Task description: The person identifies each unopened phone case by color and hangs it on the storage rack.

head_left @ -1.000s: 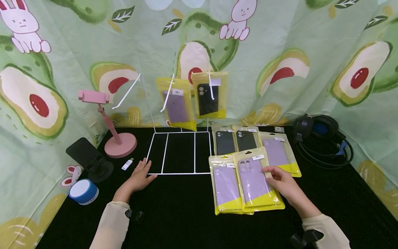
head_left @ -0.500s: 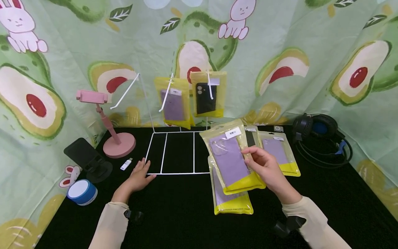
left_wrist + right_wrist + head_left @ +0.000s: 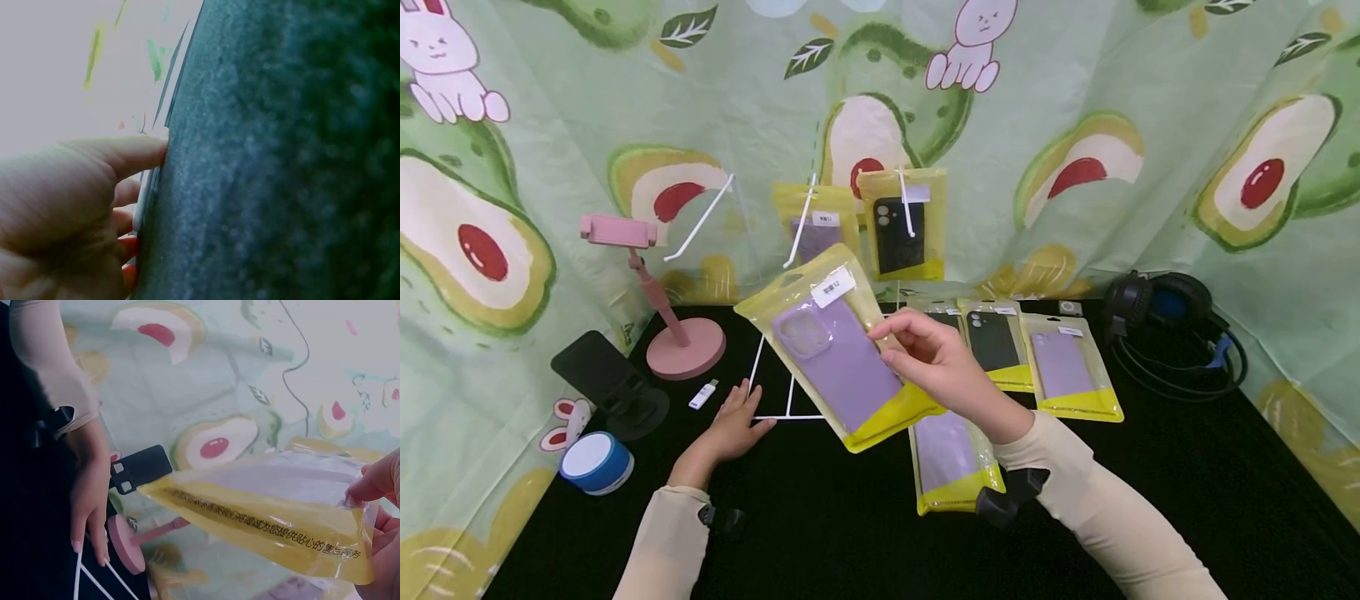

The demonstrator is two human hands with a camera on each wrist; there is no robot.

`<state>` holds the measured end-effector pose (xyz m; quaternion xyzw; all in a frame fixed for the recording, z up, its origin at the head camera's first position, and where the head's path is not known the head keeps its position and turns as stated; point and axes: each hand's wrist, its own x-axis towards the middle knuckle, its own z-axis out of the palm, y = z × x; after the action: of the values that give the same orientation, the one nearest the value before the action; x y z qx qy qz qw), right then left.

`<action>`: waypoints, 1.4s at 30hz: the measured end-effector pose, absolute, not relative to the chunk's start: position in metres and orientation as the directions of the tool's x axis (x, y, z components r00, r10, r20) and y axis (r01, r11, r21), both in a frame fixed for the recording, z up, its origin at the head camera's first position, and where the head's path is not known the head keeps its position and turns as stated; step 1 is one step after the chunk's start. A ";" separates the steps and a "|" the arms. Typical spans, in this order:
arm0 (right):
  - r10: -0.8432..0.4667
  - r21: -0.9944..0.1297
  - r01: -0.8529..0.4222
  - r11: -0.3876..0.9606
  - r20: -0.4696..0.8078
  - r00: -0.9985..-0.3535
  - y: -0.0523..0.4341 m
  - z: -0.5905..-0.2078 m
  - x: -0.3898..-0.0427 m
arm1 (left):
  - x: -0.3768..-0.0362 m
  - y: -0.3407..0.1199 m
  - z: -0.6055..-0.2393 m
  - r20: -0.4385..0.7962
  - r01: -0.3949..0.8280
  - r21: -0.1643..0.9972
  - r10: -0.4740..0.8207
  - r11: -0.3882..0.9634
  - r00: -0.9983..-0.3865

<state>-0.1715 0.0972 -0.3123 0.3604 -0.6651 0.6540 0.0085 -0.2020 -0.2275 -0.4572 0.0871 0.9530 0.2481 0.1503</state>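
Note:
My right hand (image 3: 940, 367) pinches the right edge of a clear-and-yellow bag holding a purple phone case (image 3: 842, 367). The bag is tilted and held up before the white wire rack, hiding part of its base. In the right wrist view, thumb and fingers grip the bag (image 3: 269, 525) at its side. My left hand (image 3: 730, 429) rests at the rack's front left corner, its thumb (image 3: 140, 153) along the base wire (image 3: 801, 417). Behind, a bagged purple case (image 3: 812, 204) and a bagged black case (image 3: 901, 237) hang on two hooks; the left hook (image 3: 700, 218) is bare.
Bagged cases lie on the black table: purple (image 3: 951, 454) in front, black (image 3: 996, 342) and purple (image 3: 1066, 362) farther back. Headphones (image 3: 1165, 308) lie right. A pink stand (image 3: 685, 348), black phone stand (image 3: 610, 383), USB stick (image 3: 703, 394) and blue-white round object (image 3: 597, 462) are left.
My right hand has lifted the front bagged purple case off the others and carried it left and up toward the rack. The left hand has stayed at the rack's corner.

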 end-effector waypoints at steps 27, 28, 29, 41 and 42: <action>-0.112 -0.969 -0.171 -0.176 0.193 -0.975 0.044 -0.320 -0.262 | -0.206 -0.229 -0.462 -0.276 0.065 0.471 0.216 0.880 -0.936; -0.096 -0.971 -0.175 -0.164 0.192 -0.977 0.043 -0.321 -0.267 | -0.206 -0.228 -0.462 -0.279 0.062 0.471 0.216 0.880 -0.936; -0.082 -0.973 -0.178 -0.149 0.192 -0.978 0.041 -0.322 -0.271 | -0.206 -0.228 -0.463 -0.281 0.061 0.470 0.215 0.881 -0.935; -0.044 -0.981 -0.173 -0.084 0.178 -0.983 0.035 -0.337 -0.290 | -0.207 -0.227 -0.462 -0.290 0.053 0.479 0.215 0.876 -0.932; -0.046 -0.981 -0.179 -0.075 0.183 -0.982 0.036 -0.339 -0.290 | -0.207 -0.227 -0.461 -0.288 0.055 0.480 0.217 0.875 -0.933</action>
<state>-0.2900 0.0365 -0.3391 0.0828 -0.6785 0.7285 0.0458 -0.2073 -0.2271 -0.4612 0.0714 0.9535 0.2392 0.1687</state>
